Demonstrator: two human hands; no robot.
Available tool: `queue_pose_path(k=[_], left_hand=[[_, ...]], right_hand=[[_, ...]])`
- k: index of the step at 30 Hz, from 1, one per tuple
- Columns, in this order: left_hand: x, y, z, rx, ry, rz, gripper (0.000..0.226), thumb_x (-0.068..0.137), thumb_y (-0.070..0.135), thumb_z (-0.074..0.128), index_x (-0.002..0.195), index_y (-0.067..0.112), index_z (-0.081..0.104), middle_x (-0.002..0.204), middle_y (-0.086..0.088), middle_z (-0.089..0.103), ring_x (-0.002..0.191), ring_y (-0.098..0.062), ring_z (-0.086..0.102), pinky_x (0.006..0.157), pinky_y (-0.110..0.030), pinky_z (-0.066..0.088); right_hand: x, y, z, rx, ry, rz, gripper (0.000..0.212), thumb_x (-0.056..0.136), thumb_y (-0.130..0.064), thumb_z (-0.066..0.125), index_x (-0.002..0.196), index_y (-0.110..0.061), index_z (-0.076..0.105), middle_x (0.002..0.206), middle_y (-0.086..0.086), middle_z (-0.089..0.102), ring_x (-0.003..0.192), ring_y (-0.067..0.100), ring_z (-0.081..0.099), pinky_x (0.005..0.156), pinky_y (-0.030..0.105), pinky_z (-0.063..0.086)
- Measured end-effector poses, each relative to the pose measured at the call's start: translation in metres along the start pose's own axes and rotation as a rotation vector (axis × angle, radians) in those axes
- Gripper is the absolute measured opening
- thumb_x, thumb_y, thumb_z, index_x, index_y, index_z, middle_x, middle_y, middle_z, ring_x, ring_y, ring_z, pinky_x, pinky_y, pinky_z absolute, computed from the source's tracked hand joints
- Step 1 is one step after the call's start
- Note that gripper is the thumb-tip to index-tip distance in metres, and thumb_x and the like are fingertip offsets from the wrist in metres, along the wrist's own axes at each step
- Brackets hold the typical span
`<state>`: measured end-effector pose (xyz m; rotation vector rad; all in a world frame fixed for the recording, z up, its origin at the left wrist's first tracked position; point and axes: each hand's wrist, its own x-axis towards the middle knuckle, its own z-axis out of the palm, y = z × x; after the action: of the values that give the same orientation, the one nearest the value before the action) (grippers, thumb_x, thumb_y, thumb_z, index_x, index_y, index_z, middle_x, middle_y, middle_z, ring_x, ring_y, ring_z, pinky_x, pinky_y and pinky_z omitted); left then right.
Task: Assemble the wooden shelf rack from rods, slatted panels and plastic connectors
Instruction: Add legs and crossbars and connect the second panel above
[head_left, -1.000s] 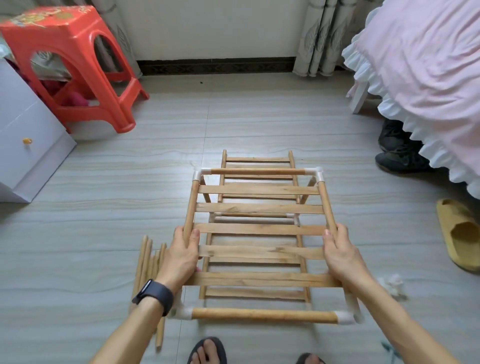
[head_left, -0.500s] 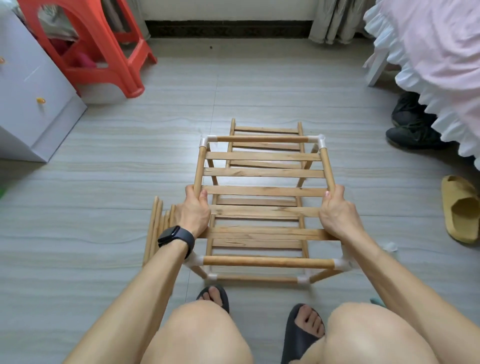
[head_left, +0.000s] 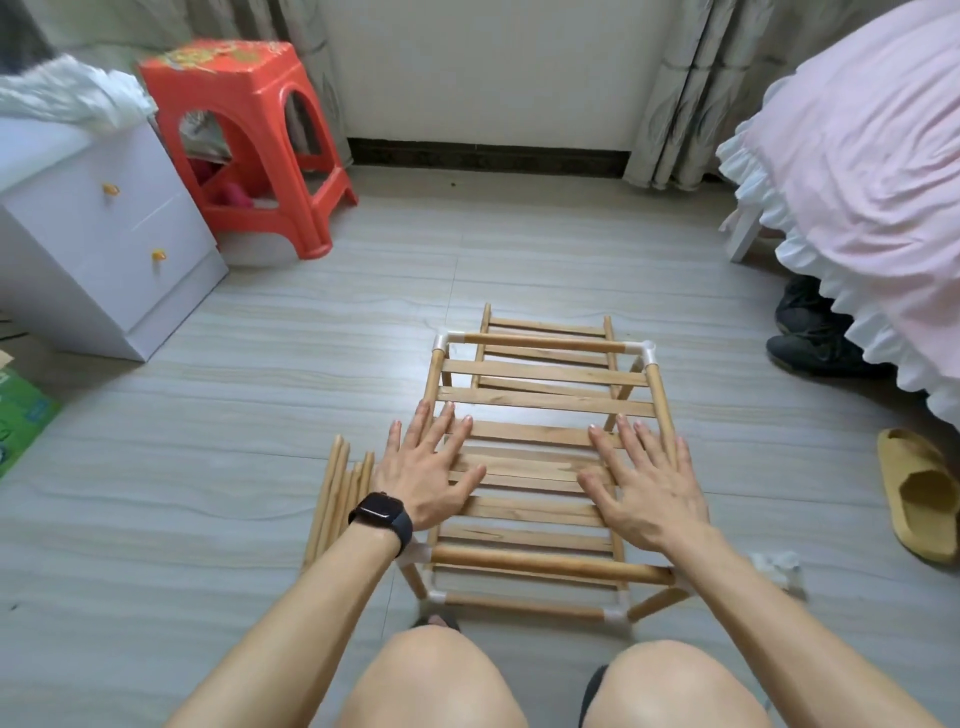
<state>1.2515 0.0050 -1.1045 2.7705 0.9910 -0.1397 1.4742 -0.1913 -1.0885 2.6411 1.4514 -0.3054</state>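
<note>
— Where does the rack (head_left: 545, 566) lie from you?
— Straight ahead on the floor (head_left: 208, 467), its long axis running away from me. My left grip (head_left: 431, 470) and right grip (head_left: 647, 486) are both wide, fingers spread flat over the top slatted panel (head_left: 540, 400), holding nothing. Pressing or hovering, I cannot tell.
— And the spare rods (head_left: 332, 499)?
— On the floor just left of the rack, parallel to it, beside my left grip. I judge that side would reach them first.

Red stool (head_left: 249, 140), pink bedspread (head_left: 857, 156), yellow slipper (head_left: 919, 493), pale wooden rack (head_left: 540, 400)
</note>
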Motion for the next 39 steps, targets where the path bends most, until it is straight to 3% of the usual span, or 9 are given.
queue_pose_path(k=[8,11,14,16,18,22,32,35,39], left_hand=[[0.002,0.002,0.006,0.003,-0.056,-0.019,0.072,0.094,0.073,0.018,0.155,0.044,-0.009,0.16,0.01,-0.025,0.145,-0.019,-0.034,0.122,-0.055,-0.007],[0.0,-0.009,0.004,-0.477,0.066,-0.011,0.07,0.091,0.073,0.029,0.154,0.051,0.01,0.164,0.015,-0.016,0.15,-0.007,-0.014,0.121,-0.047,0.004],[-0.007,-0.031,0.008,-0.865,0.341,-0.195,0.064,0.093,0.068,0.031,0.151,0.042,0.032,0.163,0.01,0.018,0.143,-0.002,0.021,0.112,-0.031,0.022],[-0.011,-0.059,0.025,-0.747,0.31,-0.361,0.054,0.1,0.056,0.037,0.149,0.032,0.038,0.16,0.005,0.028,0.143,-0.007,0.028,0.108,-0.026,0.028],[-0.017,-0.087,0.053,-0.494,0.095,-0.486,0.056,0.101,0.051,0.042,0.151,0.027,0.035,0.163,0.004,0.022,0.144,-0.016,0.033,0.109,-0.032,0.037],[-0.021,-0.116,0.103,-0.226,-0.272,-0.623,0.043,0.097,0.049,0.046,0.131,0.024,0.05,0.138,-0.002,0.052,0.124,-0.024,0.052,0.096,-0.038,0.049],[-0.007,-0.109,0.174,0.002,-0.442,-0.664,0.027,0.099,0.016,0.044,0.122,0.015,0.058,0.12,-0.004,0.068,0.11,-0.026,0.066,0.081,-0.032,0.05],[-0.008,-0.113,0.176,-0.19,-0.409,-0.742,0.023,0.097,0.019,0.047,0.113,0.016,0.064,0.115,-0.006,0.069,0.105,-0.028,0.066,0.078,-0.032,0.051],[0.0,-0.128,0.142,-0.755,-0.178,-0.798,0.026,0.091,0.024,0.068,0.114,0.012,0.066,0.102,-0.003,0.07,0.099,-0.023,0.066,0.091,-0.032,0.053]], right_hand=[[-0.002,0.002,-0.004,-0.028,-0.104,0.005,0.071,0.086,-0.075,-0.007,0.149,-0.048,-0.024,0.161,-0.007,-0.029,0.149,0.02,-0.026,0.119,0.058,-0.012],[0.002,-0.012,-0.008,0.002,-0.053,-0.005,0.081,0.075,-0.079,-0.019,0.15,-0.047,-0.02,0.161,-0.006,-0.029,0.147,0.02,-0.03,0.119,0.059,-0.014],[0.015,-0.043,-0.016,0.05,0.026,-0.095,0.079,0.076,-0.081,-0.02,0.149,-0.053,-0.019,0.159,-0.01,-0.033,0.144,0.014,-0.037,0.119,0.054,-0.019],[0.032,-0.073,-0.02,0.069,0.048,-0.193,0.071,0.083,-0.08,-0.008,0.148,-0.054,-0.02,0.158,-0.011,-0.036,0.143,0.011,-0.039,0.118,0.052,-0.022],[0.054,-0.102,-0.024,0.059,0.053,-0.283,0.069,0.088,-0.079,-0.001,0.149,-0.054,-0.019,0.158,-0.009,-0.036,0.142,0.013,-0.04,0.118,0.052,-0.022],[0.1,-0.139,-0.022,0.026,0.011,-0.353,0.068,0.093,-0.074,0.007,0.151,-0.05,-0.019,0.16,-0.007,-0.033,0.144,0.018,-0.037,0.119,0.054,-0.019],[0.117,-0.143,0.003,0.077,0.055,-0.356,0.066,0.092,-0.075,0.005,0.152,-0.052,-0.013,0.163,-0.01,-0.022,0.149,0.012,-0.027,0.123,0.051,-0.008],[0.117,-0.143,0.005,0.091,0.048,-0.35,0.067,0.093,-0.076,0.006,0.152,-0.052,-0.012,0.164,-0.011,-0.022,0.149,0.011,-0.026,0.123,0.05,-0.008],[0.115,-0.142,0.002,0.102,0.049,-0.348,0.068,0.092,-0.077,0.007,0.153,-0.052,-0.009,0.164,-0.011,-0.019,0.15,0.011,-0.024,0.123,0.05,-0.007]])
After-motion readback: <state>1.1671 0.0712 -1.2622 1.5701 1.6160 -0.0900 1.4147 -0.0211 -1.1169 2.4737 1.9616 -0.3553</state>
